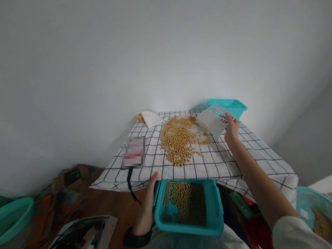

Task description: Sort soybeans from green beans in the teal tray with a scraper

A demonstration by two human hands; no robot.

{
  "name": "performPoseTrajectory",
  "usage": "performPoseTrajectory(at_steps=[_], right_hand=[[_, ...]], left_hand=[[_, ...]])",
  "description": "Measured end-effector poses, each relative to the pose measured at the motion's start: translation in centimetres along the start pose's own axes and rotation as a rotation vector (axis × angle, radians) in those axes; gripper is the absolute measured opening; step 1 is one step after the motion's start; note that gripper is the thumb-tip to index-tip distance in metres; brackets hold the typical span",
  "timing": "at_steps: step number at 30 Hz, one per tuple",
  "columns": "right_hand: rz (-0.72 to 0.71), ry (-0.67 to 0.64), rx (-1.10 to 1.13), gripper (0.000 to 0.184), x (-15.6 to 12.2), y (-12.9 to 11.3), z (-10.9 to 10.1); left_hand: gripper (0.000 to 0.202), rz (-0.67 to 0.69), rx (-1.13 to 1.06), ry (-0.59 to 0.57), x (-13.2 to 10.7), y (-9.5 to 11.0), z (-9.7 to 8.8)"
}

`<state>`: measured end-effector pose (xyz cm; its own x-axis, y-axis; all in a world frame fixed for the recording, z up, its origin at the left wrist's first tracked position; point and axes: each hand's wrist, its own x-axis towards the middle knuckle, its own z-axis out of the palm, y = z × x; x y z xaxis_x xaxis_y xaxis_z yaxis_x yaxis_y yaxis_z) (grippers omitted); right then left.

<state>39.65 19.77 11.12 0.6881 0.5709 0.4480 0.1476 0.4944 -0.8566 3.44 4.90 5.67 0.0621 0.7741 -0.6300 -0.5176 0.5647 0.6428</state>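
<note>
My right hand grips the edge of a thin white slotted plastic tray, held tilted over the table's right side. Beside that tray, a heap of soybeans spreads across the table, partly on a clear plastic sheet or dish that is hard to make out. Down at the table's front edge, my left hand holds the left side of a teal box, thumb up and the other fingers hidden. Soybeans cover much of the box's inside, and a small blue scoop lies among them.
A checked cloth covers the table. At the back right stands a teal basin; a white cloth lies at the back left. A blurred-out flat object with a black strap is nearer. Tubs and an open box flank the table below.
</note>
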Motion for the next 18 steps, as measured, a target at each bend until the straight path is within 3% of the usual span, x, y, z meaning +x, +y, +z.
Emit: performPoseTrajectory(at_steps=[3,9,18], right_hand=[[-0.106,-0.002,-0.079,0.025,-0.3,-0.7,0.2],[-0.238,-0.134,-0.239,0.034,-1.9,-2.4,0.9],[-0.220,-0.400,-0.531,0.027,-2.6,-1.0,1.4]], left_hand=[[0.057,-0.013,0.012,0.002,-0.2,0.1,0.1],[0.053,0.033,-0.003,-0.041,-0.5,-0.2,0.2],[0.055,0.027,0.021,0.006,-0.4,0.2,0.3]])
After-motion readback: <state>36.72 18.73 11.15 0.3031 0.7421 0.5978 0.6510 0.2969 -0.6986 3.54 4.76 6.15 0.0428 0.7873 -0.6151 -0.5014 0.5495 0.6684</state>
